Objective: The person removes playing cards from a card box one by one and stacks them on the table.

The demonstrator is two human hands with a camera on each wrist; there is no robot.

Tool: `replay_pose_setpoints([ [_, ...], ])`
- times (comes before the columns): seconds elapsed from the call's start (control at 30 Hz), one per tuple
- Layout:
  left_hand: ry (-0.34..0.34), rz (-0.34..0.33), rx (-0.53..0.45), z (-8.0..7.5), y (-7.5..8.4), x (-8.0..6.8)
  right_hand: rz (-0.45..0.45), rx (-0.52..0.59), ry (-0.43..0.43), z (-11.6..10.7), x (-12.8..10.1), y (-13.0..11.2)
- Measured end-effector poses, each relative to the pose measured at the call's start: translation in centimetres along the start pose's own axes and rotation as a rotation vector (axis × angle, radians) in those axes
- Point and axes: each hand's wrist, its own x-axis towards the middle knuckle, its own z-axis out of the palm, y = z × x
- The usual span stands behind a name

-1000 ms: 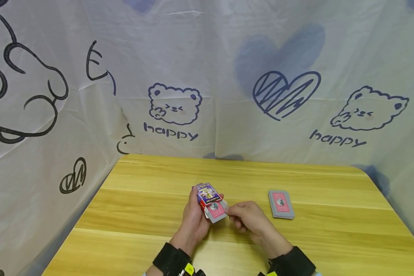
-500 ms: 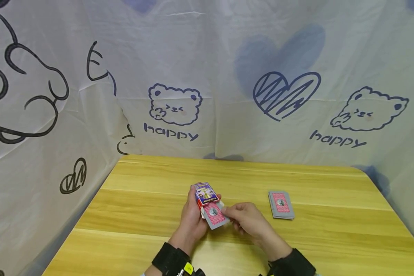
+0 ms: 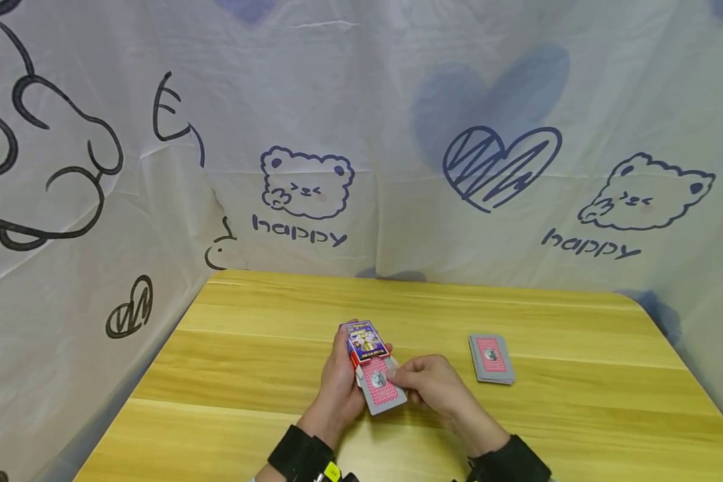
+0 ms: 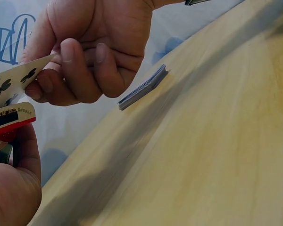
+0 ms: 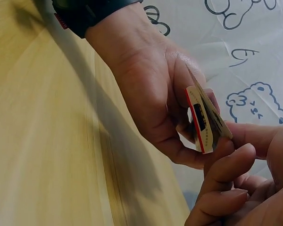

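The left hand [image 3: 337, 383] held a card box [image 3: 367, 340] above the table [image 3: 247, 348]. Its fingers were clamped round the box, with the thumb along the nine o'clock edge and fingertips showing at the three o'clock edge. The box was printed purple on top, with red along its side, and its mouth faced about five o'clock. A playing card [image 3: 381, 396] stuck out there in the same direction, its red patterned back upward and its far end inside the box.

The right hand [image 3: 436, 385], at four o'clock from the box, pinched the card by its right edge between thumb and curled fingers. The left wrist view showed black clubs on the card's underside and a pale flap [image 4: 20, 113] of the box just beside it. Whether more than one card was in the pinch could not be told.

A stack of cards [image 3: 492, 359] lay on the table at about three o'clock from the box, backs up and well apart from it. Both wrists wore black bands [image 3: 301, 452]. Behind the table hung a pale cloth [image 3: 391, 73] with a bear drawing [image 3: 307, 184] at eleven o'clock from the box and a scribbled heart [image 3: 502, 167] at one o'clock.
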Motion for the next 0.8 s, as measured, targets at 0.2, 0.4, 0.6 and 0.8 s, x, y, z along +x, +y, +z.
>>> replay_pose_setpoints([
  [0.2, 0.001, 0.002, -0.011, -0.3, 0.3, 0.1, -0.020, -0.021, -0.036, -0.3, -0.3, -0.1],
  [0.4, 0.093, 0.044, -0.082, -0.7, 0.7, 0.6, -0.069, -0.076, -0.109, -2.0, -0.5, -0.4],
  [0.6, 0.156, 0.058, -0.138, -1.0, 1.0, 1.0, -0.099, -0.147, 0.006, -5.1, -0.7, -0.5],
  [0.8, 0.145, 0.055, -0.128, -1.0, 0.9, 0.9, -0.046, -0.232, 0.202, -8.9, -0.2, 0.6],
])
